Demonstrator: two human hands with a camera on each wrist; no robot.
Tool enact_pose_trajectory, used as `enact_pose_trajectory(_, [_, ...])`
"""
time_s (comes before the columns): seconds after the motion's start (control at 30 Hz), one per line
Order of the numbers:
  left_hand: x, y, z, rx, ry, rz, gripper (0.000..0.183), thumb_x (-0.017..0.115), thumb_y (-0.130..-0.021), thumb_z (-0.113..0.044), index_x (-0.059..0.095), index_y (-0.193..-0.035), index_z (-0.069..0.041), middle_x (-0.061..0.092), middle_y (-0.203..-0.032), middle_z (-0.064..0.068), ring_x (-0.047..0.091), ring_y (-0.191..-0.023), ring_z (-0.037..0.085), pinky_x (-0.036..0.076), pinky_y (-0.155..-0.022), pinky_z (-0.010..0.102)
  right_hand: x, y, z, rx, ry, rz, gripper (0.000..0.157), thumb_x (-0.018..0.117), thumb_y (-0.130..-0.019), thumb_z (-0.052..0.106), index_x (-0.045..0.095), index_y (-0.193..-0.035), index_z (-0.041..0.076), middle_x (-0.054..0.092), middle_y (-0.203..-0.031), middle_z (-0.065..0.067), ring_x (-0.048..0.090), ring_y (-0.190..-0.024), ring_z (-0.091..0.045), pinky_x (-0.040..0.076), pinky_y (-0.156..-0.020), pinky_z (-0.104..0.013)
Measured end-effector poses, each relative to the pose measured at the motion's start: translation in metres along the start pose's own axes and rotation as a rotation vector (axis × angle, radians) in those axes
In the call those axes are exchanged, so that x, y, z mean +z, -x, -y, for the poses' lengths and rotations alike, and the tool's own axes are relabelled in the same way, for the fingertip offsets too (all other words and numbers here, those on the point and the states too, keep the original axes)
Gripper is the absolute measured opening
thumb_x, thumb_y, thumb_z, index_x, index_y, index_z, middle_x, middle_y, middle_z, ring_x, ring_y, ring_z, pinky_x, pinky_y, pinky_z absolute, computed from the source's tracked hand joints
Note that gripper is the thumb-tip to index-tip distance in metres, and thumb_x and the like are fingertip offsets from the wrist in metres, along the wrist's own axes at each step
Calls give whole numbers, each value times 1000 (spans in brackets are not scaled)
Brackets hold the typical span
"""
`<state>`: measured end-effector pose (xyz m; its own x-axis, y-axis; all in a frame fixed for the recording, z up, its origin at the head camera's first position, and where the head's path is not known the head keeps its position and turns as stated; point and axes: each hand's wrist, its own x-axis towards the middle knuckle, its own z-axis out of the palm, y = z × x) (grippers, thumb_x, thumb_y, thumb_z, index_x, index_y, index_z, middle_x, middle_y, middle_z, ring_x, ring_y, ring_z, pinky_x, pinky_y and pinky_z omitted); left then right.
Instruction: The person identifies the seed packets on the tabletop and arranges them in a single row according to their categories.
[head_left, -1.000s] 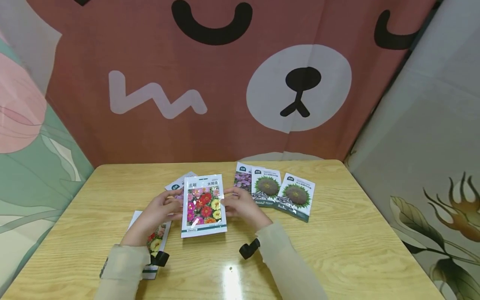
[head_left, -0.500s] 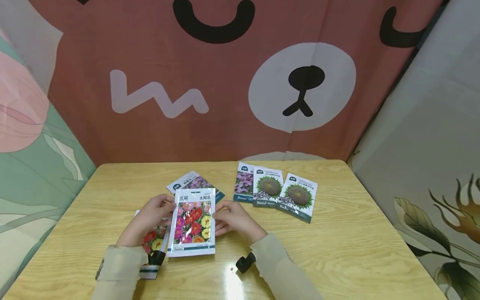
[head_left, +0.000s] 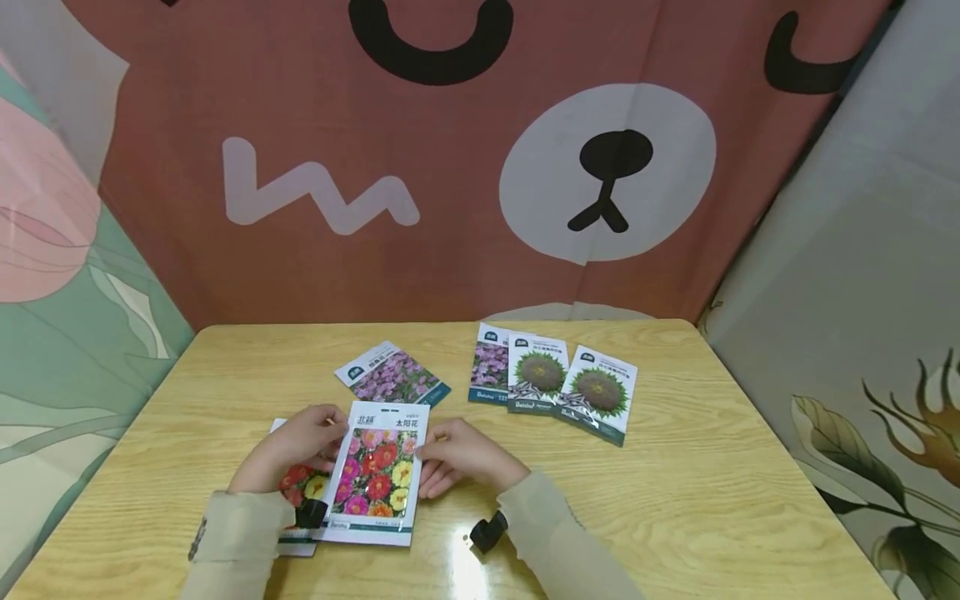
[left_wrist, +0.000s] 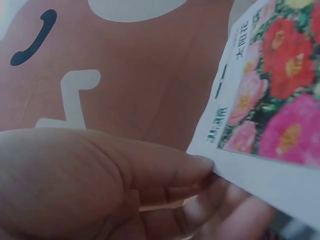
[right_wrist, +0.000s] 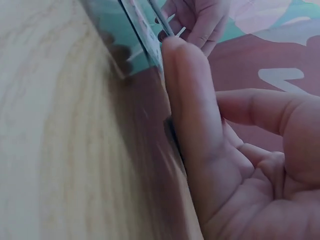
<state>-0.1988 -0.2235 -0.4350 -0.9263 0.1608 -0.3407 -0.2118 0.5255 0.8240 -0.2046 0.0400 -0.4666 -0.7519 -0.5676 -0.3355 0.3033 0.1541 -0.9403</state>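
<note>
A seed packet (head_left: 377,471) with red, pink and yellow flowers is held tilted over the near middle-left of the table. My left hand (head_left: 296,446) pinches its upper left edge; the left wrist view has the thumb (left_wrist: 185,170) on the packet's front near the corner. On the opposite edge, my right hand (head_left: 468,454) has thumb and fingers at the packet's side. Beneath the left hand and the held packet lies a second flower packet (head_left: 318,485), partly hidden. Behind them, a purple-flower packet (head_left: 397,377) rests aslant on the table.
On the right, another purple-flower packet (head_left: 489,367) lies partly under a sunflower packet (head_left: 538,375), which overlaps a second sunflower packet (head_left: 597,392). The wooden table (head_left: 675,500) ends at a printed bear curtain (head_left: 450,275), and patterned cloths hang at both sides.
Both hands have brought the held packet toward me and slightly left, lower in the head view. It now overlaps the packet at the left, and the purple-flower packet behind is uncovered.
</note>
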Motion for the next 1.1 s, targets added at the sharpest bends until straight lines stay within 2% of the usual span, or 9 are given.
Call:
enact_pose_trajectory(0.13, [0, 1, 1, -53, -41, 27, 17, 43, -106, -6, 55, -100, 5, 59, -85, 13, 59, -70, 19, 60, -59, 32, 3, 0, -3, 20, 19, 38, 18, 60, -99, 10, 63, -87, -4, 70, -73, -23, 70, -56, -22, 62, -57, -37])
enact_pose_trajectory(0.5, [0, 6, 2, -85, -63, 46, 14, 45, -106, -7, 53, -98, 3, 57, -81, 12, 58, -68, 20, 58, -58, 30, 7, -2, -12, 25, 28, 38, 21, 59, -99, 8, 63, -81, -3, 70, -70, -21, 68, -54, -20, 61, -54, -33])
enact_pose_trajectory(0.77, [-3, 3, 3, -107, -110, 35, 16, 47, -106, -8, 56, -96, 2, 58, -80, 11, 57, -62, 16, 54, -57, 27, 11, -4, -13, 4, 85, -4, 25, 59, -99, 7, 61, -76, -1, 70, -68, -19, 67, -50, -18, 59, -50, -30])
enact_pose_trajectory(0.93, [-4, 4, 4, -97, -157, 24, 18, 49, -105, -7, 56, -91, 1, 60, -80, 10, 58, -65, 17, 55, -60, 28, 15, -4, -13, -13, 112, -43, 23, 62, -98, 6, 61, -76, -2, 69, -66, -19, 66, -48, -17, 58, -48, -30])
enact_pose_trajectory(1.1, [-3, 6, 6, -83, -151, 22, 18, 48, -105, -5, 55, -89, 2, 59, -77, 10, 57, -63, 17, 55, -59, 29, 18, -3, -13, -22, 156, -78, 25, 65, -98, 9, 61, -75, -1, 69, -63, -18, 65, -46, -16, 57, -46, -30])
